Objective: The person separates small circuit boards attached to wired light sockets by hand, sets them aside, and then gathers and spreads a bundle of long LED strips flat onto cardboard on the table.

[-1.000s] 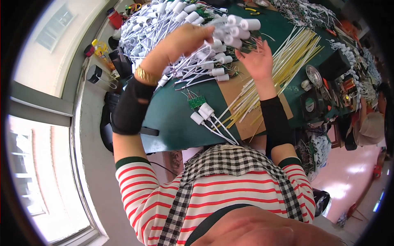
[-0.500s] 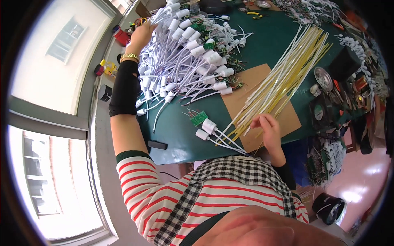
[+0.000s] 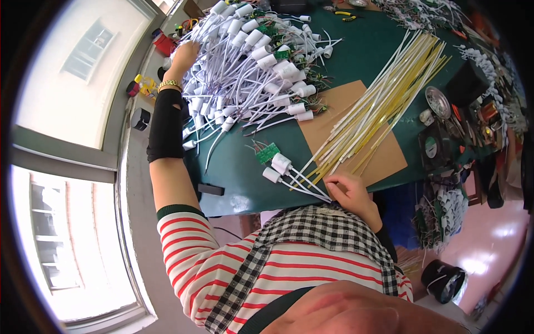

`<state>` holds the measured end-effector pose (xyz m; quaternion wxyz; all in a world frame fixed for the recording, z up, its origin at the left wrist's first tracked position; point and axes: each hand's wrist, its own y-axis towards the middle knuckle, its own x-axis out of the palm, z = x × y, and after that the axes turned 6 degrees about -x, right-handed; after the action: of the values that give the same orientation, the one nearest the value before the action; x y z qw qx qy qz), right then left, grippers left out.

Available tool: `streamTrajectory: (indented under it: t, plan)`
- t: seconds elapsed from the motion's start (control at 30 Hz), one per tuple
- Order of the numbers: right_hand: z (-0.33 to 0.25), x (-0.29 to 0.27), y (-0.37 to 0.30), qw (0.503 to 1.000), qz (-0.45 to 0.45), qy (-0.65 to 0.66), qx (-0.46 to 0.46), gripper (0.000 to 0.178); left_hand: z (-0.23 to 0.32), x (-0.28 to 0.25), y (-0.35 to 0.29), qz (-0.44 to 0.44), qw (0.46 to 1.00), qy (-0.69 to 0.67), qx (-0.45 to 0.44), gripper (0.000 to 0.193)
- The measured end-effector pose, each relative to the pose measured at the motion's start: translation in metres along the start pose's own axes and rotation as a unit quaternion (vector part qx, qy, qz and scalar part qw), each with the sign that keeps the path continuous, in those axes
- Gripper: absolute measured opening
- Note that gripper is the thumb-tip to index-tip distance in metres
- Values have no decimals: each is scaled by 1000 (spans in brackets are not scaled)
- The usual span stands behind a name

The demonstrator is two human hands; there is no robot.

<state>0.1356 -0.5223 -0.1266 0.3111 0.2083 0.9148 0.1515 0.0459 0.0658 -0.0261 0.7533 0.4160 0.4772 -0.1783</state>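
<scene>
My left hand (image 3: 184, 55) reaches to the far left edge of a big pile of white cables with white cylindrical ends (image 3: 253, 72). Its fingers look curled in, and what they hold is hidden. At the table's near edge my right hand (image 3: 351, 193) has its fingers bent together, right beside the tail ends of a few white cables (image 3: 303, 186). Whether it grips them cannot be made out. Those cables carry white cylinders (image 3: 281, 163), with a small green circuit board (image 3: 267, 153) and thin wires next to them.
A bundle of long yellow and white strips (image 3: 384, 100) lies across brown cardboard (image 3: 392, 158) on the green table (image 3: 236, 189). A small black block (image 3: 211, 190) rests near the front edge. Tools and a metal dish (image 3: 438, 104) crowd the right; bottles (image 3: 147, 86) line the window sill.
My left hand has drawn back slightly toward me at the pile's edge. My right hand has come down and left from the strips to the table edge, its fingers curling in.
</scene>
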Motion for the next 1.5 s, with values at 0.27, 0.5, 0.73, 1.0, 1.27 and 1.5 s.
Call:
streamTrajectory:
  t: [0.27,0.5,0.73,1.0,1.27,1.5]
  plan:
    - [18,-3,-6,999,11,11,50,11,-14,-4,-51,171,979,109,-28,49]
    - [24,13,53,959,27,266,93,12,142,-18,-225,61,983,-120,-124,44]
    - [53,56,94,937,-144,263,179,17,204,77,-297,-167,943,-228,-177,37]
    - [43,61,94,904,-85,404,114,33,235,63,-297,-148,643,-737,-145,21]
    - [24,47,103,949,-82,303,-19,27,269,33,-285,-184,591,-781,-76,39]
    - [-1,50,88,993,62,98,-8,18,293,26,-285,-56,713,-699,-1,32]
